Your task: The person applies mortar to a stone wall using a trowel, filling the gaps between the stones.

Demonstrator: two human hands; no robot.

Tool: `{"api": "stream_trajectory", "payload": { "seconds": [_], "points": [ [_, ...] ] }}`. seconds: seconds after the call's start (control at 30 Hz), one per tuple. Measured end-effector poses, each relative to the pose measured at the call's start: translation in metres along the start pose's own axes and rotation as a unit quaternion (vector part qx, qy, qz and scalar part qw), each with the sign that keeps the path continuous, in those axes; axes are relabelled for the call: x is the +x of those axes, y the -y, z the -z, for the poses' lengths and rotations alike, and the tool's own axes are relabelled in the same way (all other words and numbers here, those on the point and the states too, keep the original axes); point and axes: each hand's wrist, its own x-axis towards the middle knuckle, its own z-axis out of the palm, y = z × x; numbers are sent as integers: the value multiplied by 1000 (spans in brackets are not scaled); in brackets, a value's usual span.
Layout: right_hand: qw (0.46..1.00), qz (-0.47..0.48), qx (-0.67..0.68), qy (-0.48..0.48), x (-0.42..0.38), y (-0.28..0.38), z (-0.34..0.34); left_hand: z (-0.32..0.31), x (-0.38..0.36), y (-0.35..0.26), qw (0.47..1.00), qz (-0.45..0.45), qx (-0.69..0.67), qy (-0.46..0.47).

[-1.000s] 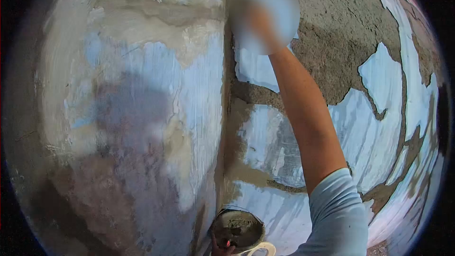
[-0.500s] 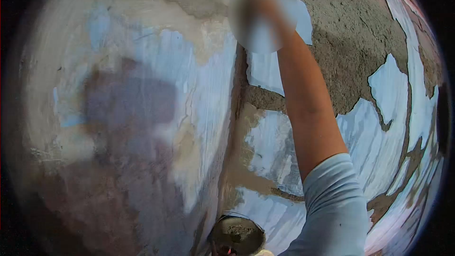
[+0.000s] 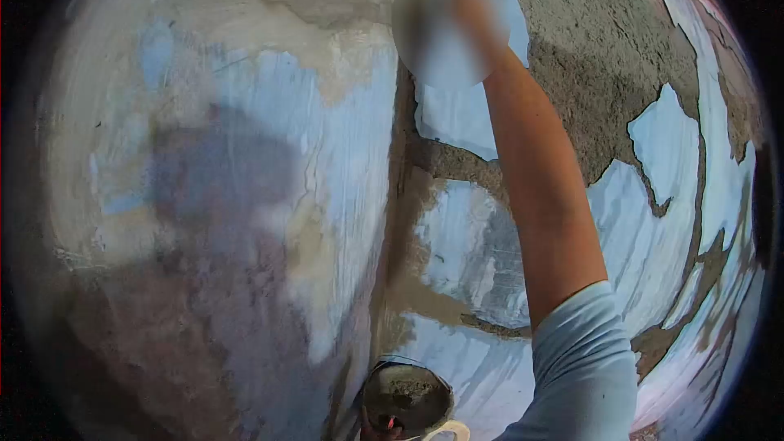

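My right arm reaches up across the wall, and my right hand [image 3: 478, 16] is at the top centre against a patch of pale blue paint. A round blur covers the fingers and anything in them. At the bottom edge, my left hand [image 3: 377, 431] is partly in view, gripping the side of a round container [image 3: 408, 396] with grey-brown mortar inside. A small red spot shows near its lower rim.
The wall [image 3: 457, 245] has flaking pale blue paint. Rough grey plaster [image 3: 612, 41] lies bare at the upper right. A vertical groove [image 3: 396, 196] runs down the middle, with a shadow on the left. A cream curved piece [image 3: 452, 429] shows beside the container.
The view has shifted slightly, with wall patches a little further left and up. My right forearm appears slightly further right. More of the cream piece shows beside the container.
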Motion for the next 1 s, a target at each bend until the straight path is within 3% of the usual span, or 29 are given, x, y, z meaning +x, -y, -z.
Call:
{"api": "stream_trajectory", "payload": {
  "seconds": [0.1, 0.13, 0.27, 0.5, 0.63, 0.67, 0.77, 0.9, 1.0],
  "points": [
    [975, -101, 158, 122, -14, 16, 43, 2, -3, 0, 1000, -2, 0, -2],
    [958, -167, 200, 119, -14, 21, 44, 2, -2, 0, 1000, -3, 0, -3],
    [960, -89, 242, 106, 4, 13, 18, -1, -1, 1, 1000, 0, -3, -4],
    [950, -68, 227, 205, 21, 2, 15, 0, -5, 5, 1000, 8, -5, -10],
    [954, -72, 217, 192, -2, 6, 22, 1, -4, 5, 1000, 10, -6, -12],
    [966, 31, 188, 176, -1, -4, 12, 0, -5, 5, 1000, 11, -7, -12],
    [956, -62, 190, 215, -27, 11, 29, 1, -7, 0, 1000, 11, -13, -12],
    [968, 4, 145, 203, -55, 11, 29, 0, -12, -7, 999, 8, -28, -16],
    [972, 4, 154, 177, -77, 14, 36, -1, -16, -12, 999, 6, -42, -17]
  ]
}}
